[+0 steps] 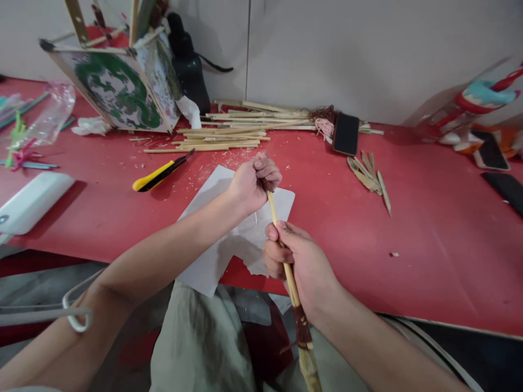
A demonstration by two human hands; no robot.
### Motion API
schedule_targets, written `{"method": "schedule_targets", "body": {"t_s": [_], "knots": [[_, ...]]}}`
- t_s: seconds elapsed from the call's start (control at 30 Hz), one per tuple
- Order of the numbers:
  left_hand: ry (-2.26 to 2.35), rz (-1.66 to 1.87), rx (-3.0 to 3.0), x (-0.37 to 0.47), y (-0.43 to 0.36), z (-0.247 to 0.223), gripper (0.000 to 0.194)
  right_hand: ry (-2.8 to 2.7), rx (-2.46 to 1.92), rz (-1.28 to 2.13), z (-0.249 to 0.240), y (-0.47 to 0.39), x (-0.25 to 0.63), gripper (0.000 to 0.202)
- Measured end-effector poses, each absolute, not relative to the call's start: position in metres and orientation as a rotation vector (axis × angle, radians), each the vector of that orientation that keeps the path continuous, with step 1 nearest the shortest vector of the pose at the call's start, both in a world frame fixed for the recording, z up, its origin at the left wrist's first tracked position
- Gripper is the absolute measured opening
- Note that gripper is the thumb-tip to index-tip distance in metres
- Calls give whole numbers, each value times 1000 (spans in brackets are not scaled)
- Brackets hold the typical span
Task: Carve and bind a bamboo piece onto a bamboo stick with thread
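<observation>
I see the left hand (255, 182) and right hand (306, 261) both curled tightly around the pale stick (291, 283), which I judge light, stiff, best gripped above its dark binding (301, 326).

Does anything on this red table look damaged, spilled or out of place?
Yes. The white paper, partly beneath the stick, has a ragged, notched near edge, as if torn. Pale shavings lie scattered beyond it, directly on the red table.

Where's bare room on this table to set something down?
Right: red tabletop between the dry tan leaves and front edge, bare except small scraps. Left: a smaller patch between the yellow-black knife and white oblong device. Crowded: the back, with pale slender sticks.
</observation>
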State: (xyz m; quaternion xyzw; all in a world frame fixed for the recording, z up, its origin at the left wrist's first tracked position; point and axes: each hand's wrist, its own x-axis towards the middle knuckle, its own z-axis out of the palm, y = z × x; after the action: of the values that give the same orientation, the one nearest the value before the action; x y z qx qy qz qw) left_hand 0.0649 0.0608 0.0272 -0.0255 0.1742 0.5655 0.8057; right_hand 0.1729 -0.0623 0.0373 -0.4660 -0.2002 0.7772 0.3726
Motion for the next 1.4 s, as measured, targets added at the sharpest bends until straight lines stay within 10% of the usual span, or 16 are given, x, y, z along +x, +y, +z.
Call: {"method": "schedule_targets", "body": {"t_s": [1.4], "knots": [[429,1177,-91,73,54,27,36,-487,-1229,1962,35,-55,174,33]]}}
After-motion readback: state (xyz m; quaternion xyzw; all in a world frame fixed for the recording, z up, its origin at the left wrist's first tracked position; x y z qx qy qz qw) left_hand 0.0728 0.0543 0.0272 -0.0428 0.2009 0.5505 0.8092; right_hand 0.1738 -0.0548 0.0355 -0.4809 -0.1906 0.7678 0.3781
